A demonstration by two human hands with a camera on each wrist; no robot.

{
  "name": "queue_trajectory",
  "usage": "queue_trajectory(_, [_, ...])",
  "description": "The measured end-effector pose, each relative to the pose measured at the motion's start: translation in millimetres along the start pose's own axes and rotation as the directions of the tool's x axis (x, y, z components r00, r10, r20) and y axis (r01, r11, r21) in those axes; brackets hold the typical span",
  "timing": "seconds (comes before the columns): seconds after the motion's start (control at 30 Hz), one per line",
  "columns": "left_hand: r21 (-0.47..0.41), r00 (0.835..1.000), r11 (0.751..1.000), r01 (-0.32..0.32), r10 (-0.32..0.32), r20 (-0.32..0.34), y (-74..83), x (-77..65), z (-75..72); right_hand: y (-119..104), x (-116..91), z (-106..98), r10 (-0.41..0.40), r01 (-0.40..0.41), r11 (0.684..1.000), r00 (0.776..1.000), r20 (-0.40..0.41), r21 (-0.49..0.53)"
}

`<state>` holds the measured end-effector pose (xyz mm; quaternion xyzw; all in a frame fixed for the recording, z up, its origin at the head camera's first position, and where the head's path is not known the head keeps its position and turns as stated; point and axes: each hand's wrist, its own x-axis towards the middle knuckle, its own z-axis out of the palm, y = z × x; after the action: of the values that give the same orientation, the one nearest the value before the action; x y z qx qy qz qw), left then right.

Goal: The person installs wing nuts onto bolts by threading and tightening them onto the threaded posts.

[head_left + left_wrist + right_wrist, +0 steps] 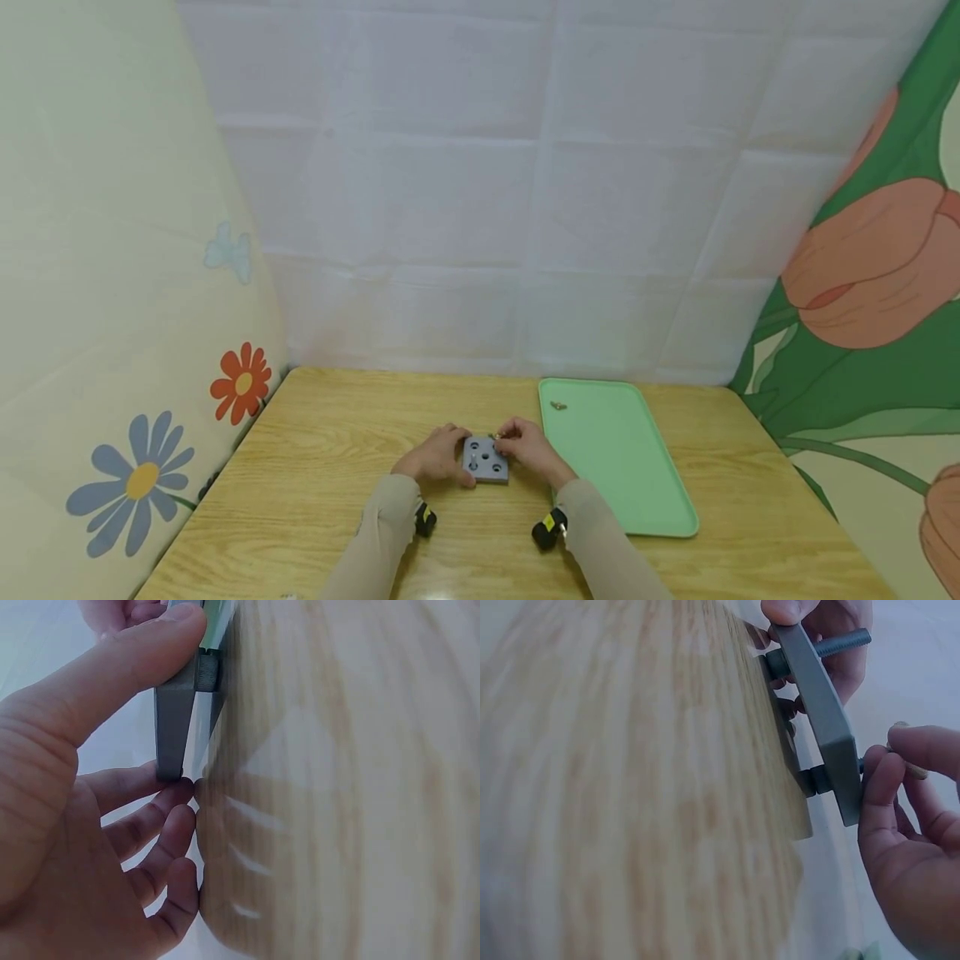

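Note:
A grey square plate (486, 475) with several holes is held just off the wooden table, on dark knurled bolt heads (821, 778). My left hand (435, 457) grips its left side, thumb on the near edge and fingers at the far edge. One threaded bolt (844, 643) sticks up bare from the near left hole. At the far right corner, my right hand (531, 450) pinches a small brass-coloured wing nut (917, 771) against a bolt end; the fingertips hide most of it.
A light green tray (622, 475) lies to the right, close by the right forearm. Another brass wing nut (558, 406) rests in its far left corner. A small pale object (289, 597) shows at the table's near edge. Fabric walls stand behind and at both sides.

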<state>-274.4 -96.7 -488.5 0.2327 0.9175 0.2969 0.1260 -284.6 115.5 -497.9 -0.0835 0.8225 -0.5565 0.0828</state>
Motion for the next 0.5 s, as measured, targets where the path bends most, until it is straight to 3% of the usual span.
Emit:
queue_trajectory(0.33, [-0.004,1.000,1.000,0.000,0.000,0.000,3.2,-2.1,-1.4,-0.2,-2.1,-2.3,0.006,-0.006,0.999,1.000,0.001,-0.035])
queue_trajectory(0.5, [-0.015,1.000,1.000,0.009,-0.009,0.000,4.5,-2.0,-2.3,-1.2,-3.5,-3.1,-0.025,0.024,0.998,0.999,0.025,0.052])
